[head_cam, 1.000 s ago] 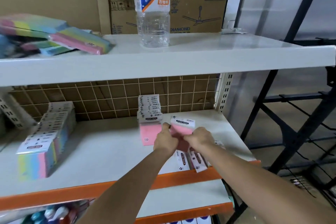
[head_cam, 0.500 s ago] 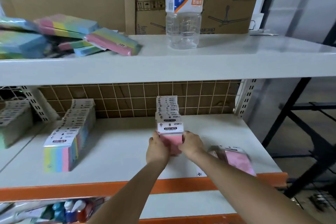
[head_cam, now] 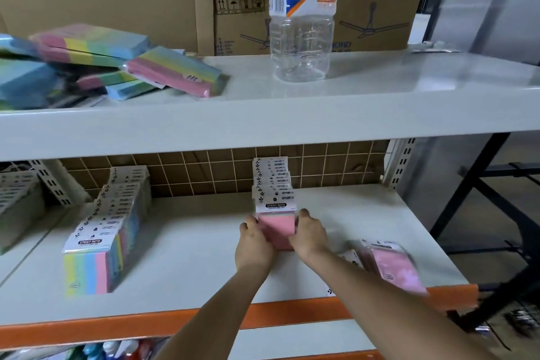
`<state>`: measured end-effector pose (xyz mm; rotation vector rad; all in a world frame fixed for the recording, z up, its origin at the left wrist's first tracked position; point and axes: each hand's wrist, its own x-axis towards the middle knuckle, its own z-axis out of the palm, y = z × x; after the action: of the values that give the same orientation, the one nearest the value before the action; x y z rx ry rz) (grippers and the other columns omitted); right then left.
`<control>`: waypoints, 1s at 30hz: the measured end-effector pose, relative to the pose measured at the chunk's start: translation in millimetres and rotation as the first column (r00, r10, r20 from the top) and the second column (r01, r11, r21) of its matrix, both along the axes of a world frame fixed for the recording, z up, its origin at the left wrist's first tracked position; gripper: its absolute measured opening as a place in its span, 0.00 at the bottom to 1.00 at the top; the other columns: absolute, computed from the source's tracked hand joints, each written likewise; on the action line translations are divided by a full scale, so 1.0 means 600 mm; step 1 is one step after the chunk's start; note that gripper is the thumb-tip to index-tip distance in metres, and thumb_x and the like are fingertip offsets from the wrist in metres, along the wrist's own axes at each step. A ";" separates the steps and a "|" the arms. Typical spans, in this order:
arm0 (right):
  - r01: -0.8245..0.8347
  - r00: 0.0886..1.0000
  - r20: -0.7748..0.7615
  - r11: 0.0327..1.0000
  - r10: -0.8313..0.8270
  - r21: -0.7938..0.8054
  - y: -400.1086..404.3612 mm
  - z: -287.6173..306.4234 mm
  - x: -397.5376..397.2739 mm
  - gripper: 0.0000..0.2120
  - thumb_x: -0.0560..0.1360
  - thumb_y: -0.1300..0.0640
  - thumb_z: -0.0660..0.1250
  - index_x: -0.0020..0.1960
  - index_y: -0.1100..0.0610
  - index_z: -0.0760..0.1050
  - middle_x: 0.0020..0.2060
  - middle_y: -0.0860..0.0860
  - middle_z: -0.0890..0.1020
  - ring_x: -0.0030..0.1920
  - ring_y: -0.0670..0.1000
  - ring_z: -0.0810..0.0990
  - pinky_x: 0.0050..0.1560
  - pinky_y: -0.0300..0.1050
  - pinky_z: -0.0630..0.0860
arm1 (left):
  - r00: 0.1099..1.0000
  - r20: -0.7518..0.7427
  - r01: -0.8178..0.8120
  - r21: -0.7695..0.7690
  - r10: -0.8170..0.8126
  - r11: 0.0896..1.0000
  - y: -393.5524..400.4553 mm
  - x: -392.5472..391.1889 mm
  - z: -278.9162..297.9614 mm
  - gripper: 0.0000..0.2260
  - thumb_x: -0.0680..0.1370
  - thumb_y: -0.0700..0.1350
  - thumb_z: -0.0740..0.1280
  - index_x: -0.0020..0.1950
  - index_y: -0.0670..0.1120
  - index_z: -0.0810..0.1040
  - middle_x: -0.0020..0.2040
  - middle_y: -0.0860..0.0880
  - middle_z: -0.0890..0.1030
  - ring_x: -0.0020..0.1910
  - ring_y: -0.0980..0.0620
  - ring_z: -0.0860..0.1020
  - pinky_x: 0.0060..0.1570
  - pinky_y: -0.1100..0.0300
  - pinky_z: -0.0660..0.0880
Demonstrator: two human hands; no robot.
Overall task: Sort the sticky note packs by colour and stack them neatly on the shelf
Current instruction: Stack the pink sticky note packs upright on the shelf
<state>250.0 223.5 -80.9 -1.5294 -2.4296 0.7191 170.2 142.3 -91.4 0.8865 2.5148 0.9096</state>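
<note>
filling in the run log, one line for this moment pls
step: squaring pink row | left hand: holds front pink pack | right hand: holds same pack | loose pink packs: right, unsorted | rainbow row: left

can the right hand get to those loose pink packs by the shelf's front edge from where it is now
Probably yes. The loose pink packs lie in the open just right of the right hand, with bare shelf between them. But that hand is gripping the front pink pack with the left hand, so it must let go first.
</note>
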 end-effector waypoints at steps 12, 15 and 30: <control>-0.014 0.996 0.088 0.993 0.025 -0.121 0.023 0.001 -0.002 0.14 0.73 0.60 0.66 0.58 0.57 0.77 0.56 0.56 0.81 0.58 0.57 0.79 0.54 0.42 0.75 | 1.000 0.006 0.031 -0.181 -0.030 0.983 0.008 -0.026 -0.004 0.14 0.76 0.42 0.63 0.61 0.43 0.68 0.59 0.43 0.77 0.58 0.43 0.76 0.48 0.55 0.72; -0.006 0.998 0.067 0.991 0.015 -0.134 0.022 0.003 -0.002 0.14 0.72 0.60 0.66 0.58 0.57 0.77 0.56 0.56 0.81 0.57 0.57 0.80 0.53 0.42 0.75 | 1.000 0.010 0.027 -0.177 -0.026 0.984 0.007 -0.023 -0.002 0.14 0.77 0.42 0.63 0.61 0.43 0.68 0.59 0.43 0.77 0.58 0.43 0.76 0.48 0.55 0.72; 0.028 0.998 0.059 0.999 -0.030 0.031 0.056 0.076 0.147 0.11 0.75 0.52 0.67 0.55 0.55 0.78 0.52 0.53 0.81 0.52 0.54 0.80 0.51 0.45 0.77 | 0.946 -0.261 0.218 0.065 -0.194 0.974 0.037 0.127 0.058 0.17 0.76 0.50 0.66 0.61 0.44 0.70 0.59 0.46 0.73 0.59 0.46 0.73 0.55 0.54 0.68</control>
<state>338.4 256.9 -35.3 -1.5934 -2.4432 0.6381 246.1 164.7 -56.5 1.3456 2.5380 0.9000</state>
